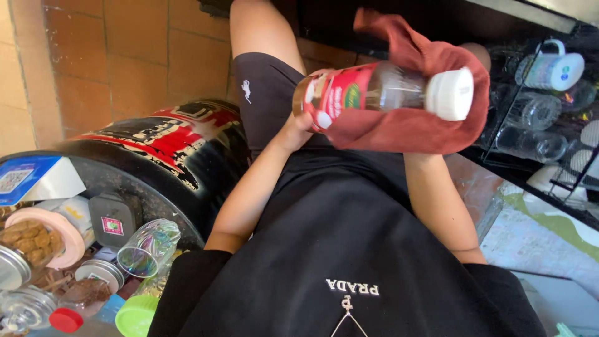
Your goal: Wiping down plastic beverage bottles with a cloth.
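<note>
Left hand (299, 125) fingers clamp bottle (380, 90) base; right hand hidden under cloth (405, 125), grip unclear; open air around bottle.

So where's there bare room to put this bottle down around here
Little shows free. The tiled floor past the black drum is bare. The surface at lower left is packed with jars, lids and a clear cup. The wire rack holds glasses and a mug. Both hands hold the bottle and red cloth.
</note>
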